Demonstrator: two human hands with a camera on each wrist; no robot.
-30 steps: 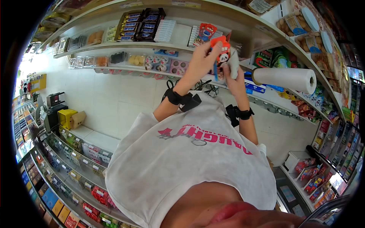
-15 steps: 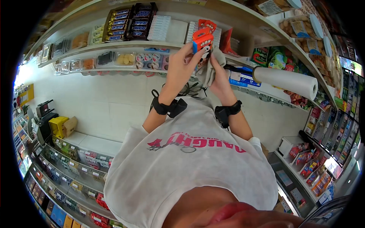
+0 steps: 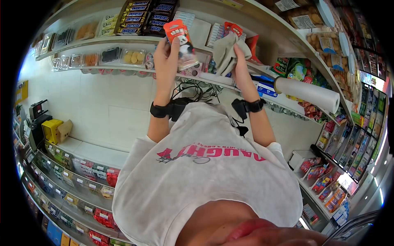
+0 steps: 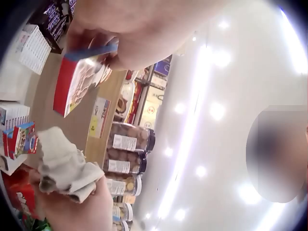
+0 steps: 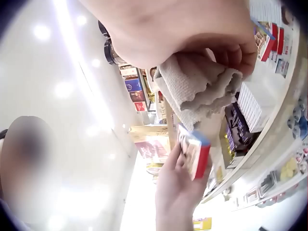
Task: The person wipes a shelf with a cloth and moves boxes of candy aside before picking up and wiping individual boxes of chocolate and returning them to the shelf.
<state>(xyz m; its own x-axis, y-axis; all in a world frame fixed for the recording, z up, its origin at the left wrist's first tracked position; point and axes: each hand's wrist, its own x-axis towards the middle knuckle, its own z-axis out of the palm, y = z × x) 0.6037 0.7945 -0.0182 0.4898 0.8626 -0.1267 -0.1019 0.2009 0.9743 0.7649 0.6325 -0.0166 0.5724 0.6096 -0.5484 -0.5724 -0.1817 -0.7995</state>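
Handling step, seemingly: left hand (image 3: 166, 62) grips panda box (image 3: 180, 40), fingers curled round it, near shelf (image 3: 135, 39); right hand (image 3: 243, 74) pinches cloth (image 3: 226, 52) (bunched), apart; next move calls for steady grips.

Pack (image 3: 182, 45): orange-red top, blk/wht panda. R of pack, cloth (image 3: 225, 53): plain lt gry. L of pack, bars (image 3: 132, 19): yel. wraps. Below pack, shirt (image 3: 205, 176): off-wht w/ pink + gry print.

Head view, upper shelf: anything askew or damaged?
One red packet sits askew against the white-edged packs, out of line with their row. No spill or damage shows; the outer edges are too blurred to judge.
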